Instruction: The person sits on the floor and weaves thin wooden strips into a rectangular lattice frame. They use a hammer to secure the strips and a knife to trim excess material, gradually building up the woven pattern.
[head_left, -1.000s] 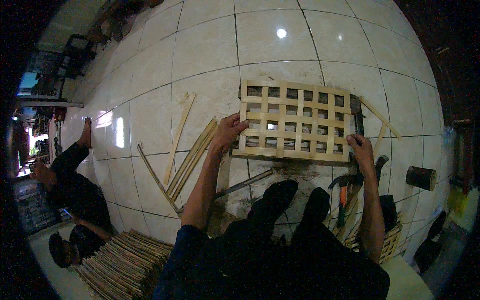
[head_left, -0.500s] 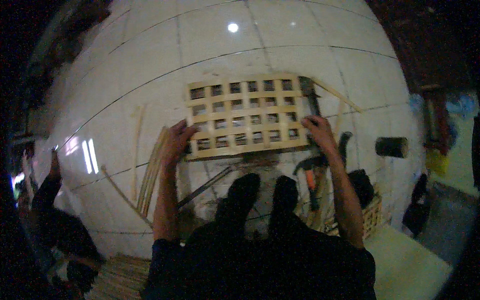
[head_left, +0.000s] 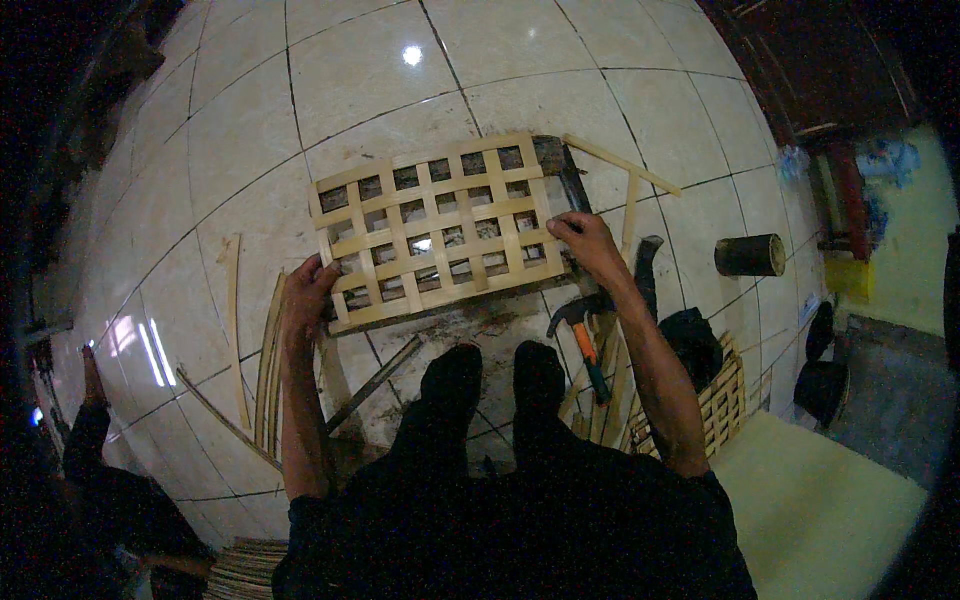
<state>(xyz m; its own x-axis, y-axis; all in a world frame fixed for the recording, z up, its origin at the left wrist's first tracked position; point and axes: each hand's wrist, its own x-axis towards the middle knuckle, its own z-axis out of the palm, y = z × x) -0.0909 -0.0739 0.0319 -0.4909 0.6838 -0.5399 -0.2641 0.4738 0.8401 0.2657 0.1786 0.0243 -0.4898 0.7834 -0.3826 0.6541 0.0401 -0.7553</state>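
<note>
A flat lattice of woven pale bamboo strips [head_left: 433,228] lies in front of me over a dark wooden board, tilted slightly up to the right. My left hand [head_left: 308,293] closes on its lower left edge, thumb on top. At the right edge, my right hand [head_left: 585,240] pinches the rim strip between thumb and fingers. A dark bladed tool [head_left: 574,182] lies just beyond that edge. Nearer to me, below my right hand, rests a hammer [head_left: 583,340] with an orange and dark handle.
Loose bamboo strips [head_left: 268,375] lie left of my left arm, others [head_left: 622,163] at the far right. Another woven lattice [head_left: 728,395] stands beside my right arm. A dark cylinder [head_left: 748,256] lies on the tiled floor. Another person's arm [head_left: 90,425] shows at the left.
The lattice and both hands now appear further left in view, with the lattice's right side turned higher. The whole view has shifted too. Both hands keep their hold.
</note>
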